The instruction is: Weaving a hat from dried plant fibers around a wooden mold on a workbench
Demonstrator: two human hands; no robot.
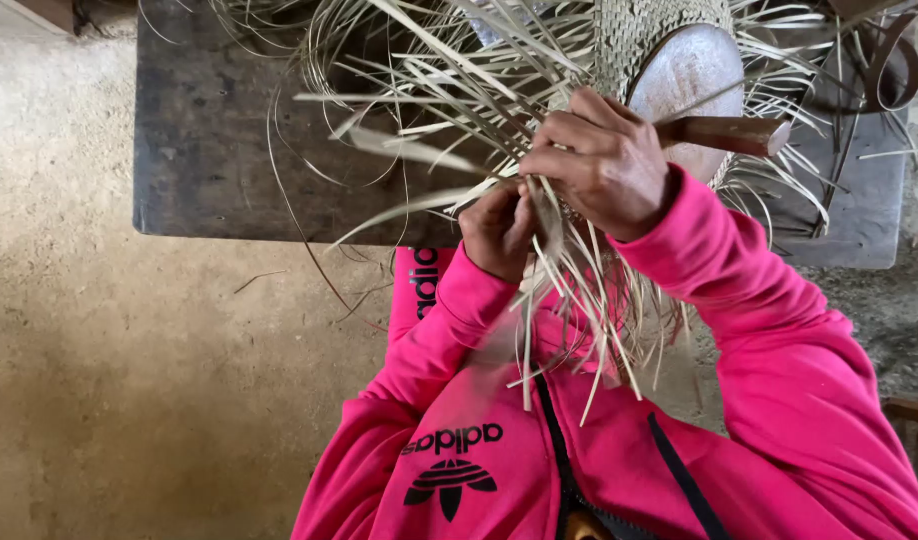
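In the head view, both hands work at the centre of the frame, just above a bright pink zip-up top (779, 400) that fills the lower right. The left hand (497, 232) sits lower, its fingers curled shut around a bunch of pale straw strands (569, 300) that hang down over the chest. The right hand (604, 160) lies just above and to the right of it, touching the same strands; its fingers are closed over them, and a brown wooden handle (729, 133) juts out from under that hand toward the upper right. Whether the hand grips the handle or only rests on it cannot be told.

The strands fan out from a partly woven straw piece (639, 40) at the top centre, which wraps around a rounded, pale grey form (694, 70). Loose strands spread to the upper left and right over a dark, worn wooden surface (209, 150) that runs across the top of the frame. Below and to the left is a bare earthen floor (129, 380).
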